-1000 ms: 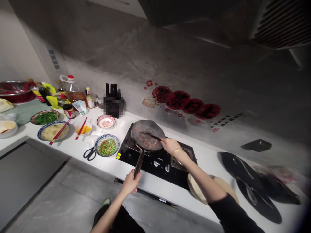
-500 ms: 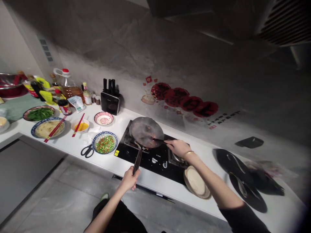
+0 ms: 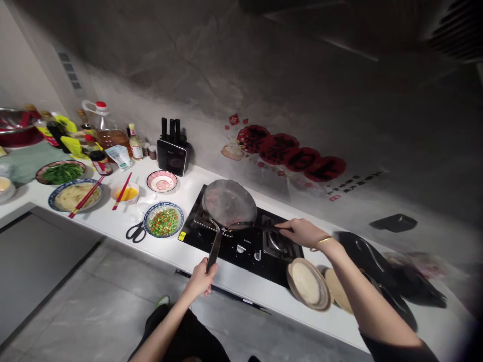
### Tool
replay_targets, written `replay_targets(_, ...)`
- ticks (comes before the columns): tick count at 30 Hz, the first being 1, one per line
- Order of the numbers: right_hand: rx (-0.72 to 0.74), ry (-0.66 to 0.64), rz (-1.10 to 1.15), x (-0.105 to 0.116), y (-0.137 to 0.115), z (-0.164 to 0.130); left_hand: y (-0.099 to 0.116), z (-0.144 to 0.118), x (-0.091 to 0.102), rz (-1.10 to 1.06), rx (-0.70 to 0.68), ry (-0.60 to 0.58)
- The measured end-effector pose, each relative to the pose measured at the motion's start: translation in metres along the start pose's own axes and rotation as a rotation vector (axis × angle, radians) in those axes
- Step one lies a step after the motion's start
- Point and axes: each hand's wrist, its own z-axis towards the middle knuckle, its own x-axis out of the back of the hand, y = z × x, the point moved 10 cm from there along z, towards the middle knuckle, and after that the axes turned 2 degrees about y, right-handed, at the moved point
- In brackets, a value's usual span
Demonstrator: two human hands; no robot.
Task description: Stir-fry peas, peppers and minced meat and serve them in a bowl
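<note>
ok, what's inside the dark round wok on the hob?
The dark round wok holds small reddish-brown food bits, blurred. The spatula from the right hand reaches over its rim. Left hand grips the handle. The burner beneath is hidden.

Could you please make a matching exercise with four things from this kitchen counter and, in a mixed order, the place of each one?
Things:
1. wok
2. scissors
3. red chopsticks
4. knife block

Places:
A. against the wall
B. on the black stove, handle in the left hand
C. across the blue-rimmed plate
D. on the white counter beside the bowl of chopped vegetables

Pairs: 1-B, 2-D, 3-C, 4-A
</note>
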Motion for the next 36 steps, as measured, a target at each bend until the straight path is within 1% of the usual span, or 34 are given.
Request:
replay_targets(2, -0.017, 0.053, 0.025, -0.007, -0.012, 0.012, -0.001, 0.000, 0.000, -0.003, 0.007, 0.002)
replay_targets(4, -0.090, 0.152, 0.047, -0.011, -0.025, 0.031, -0.001, 0.000, 0.001, -0.005, 0.010, 0.004)
replay_targets(6, -0.142, 0.202, 0.063, -0.016, -0.041, 0.052, 0.000, 0.000, 0.002, -0.001, 0.008, 0.005)
replay_targets(8, -0.133, 0.198, 0.070, -0.019, -0.059, 0.067, 0.002, -0.001, 0.003, 0.006, 0.010, 0.002)
replay_targets(9, -0.107, 0.187, 0.073, -0.018, -0.066, 0.071, 0.003, -0.001, 0.003, 0.009, 0.012, 0.002)
replay_targets(11, -0.042, 0.162, 0.073, -0.013, -0.073, 0.065, 0.005, -0.002, 0.004, 0.011, 0.016, 0.003)
replay_targets(13, -0.008, 0.141, 0.053, -0.004, -0.066, 0.045, 0.006, -0.003, 0.004, 0.008, 0.020, 0.003)
replay_targets(16, -0.048, 0.085, -0.010, 0.006, -0.037, 0.008, 0.006, -0.003, 0.003, -0.001, 0.031, -0.001)
replay_targets(18, -0.048, 0.023, -0.029, 0.004, -0.025, -0.008, 0.006, -0.003, 0.002, -0.002, 0.036, -0.001)
replay_targets(19, -0.032, -0.001, -0.026, 0.002, -0.024, -0.011, 0.005, -0.002, 0.002, -0.002, 0.036, -0.001)
replay_targets(20, -0.015, -0.007, -0.017, -0.001, -0.026, -0.010, 0.005, -0.002, 0.002, -0.002, 0.033, -0.002)
replay_targets(22, -0.024, 0.033, -0.004, -0.004, -0.034, 0.002, 0.005, -0.002, 0.002, -0.003, 0.026, -0.002)
replay_targets(26, -0.151, 0.183, 0.005, -0.006, -0.053, 0.051, 0.003, -0.002, 0.003, 0.008, 0.033, 0.006)
replay_targets(28, -0.153, 0.203, 0.016, -0.007, -0.064, 0.074, 0.003, -0.002, 0.004, 0.018, 0.037, 0.012)
replay_targets(30, -0.118, 0.189, 0.025, -0.007, -0.070, 0.085, 0.004, -0.002, 0.004, 0.022, 0.037, 0.015)
replay_targets(31, -0.095, 0.178, 0.028, -0.006, -0.070, 0.085, 0.004, -0.002, 0.004, 0.020, 0.037, 0.015)
replay_targets(33, -0.053, 0.156, 0.019, -0.001, -0.064, 0.072, 0.006, -0.003, 0.004, 0.017, 0.028, 0.010)
replay_targets(36, -0.035, 0.119, -0.029, 0.008, -0.043, 0.035, 0.007, -0.003, 0.002, 0.006, 0.020, -0.005)
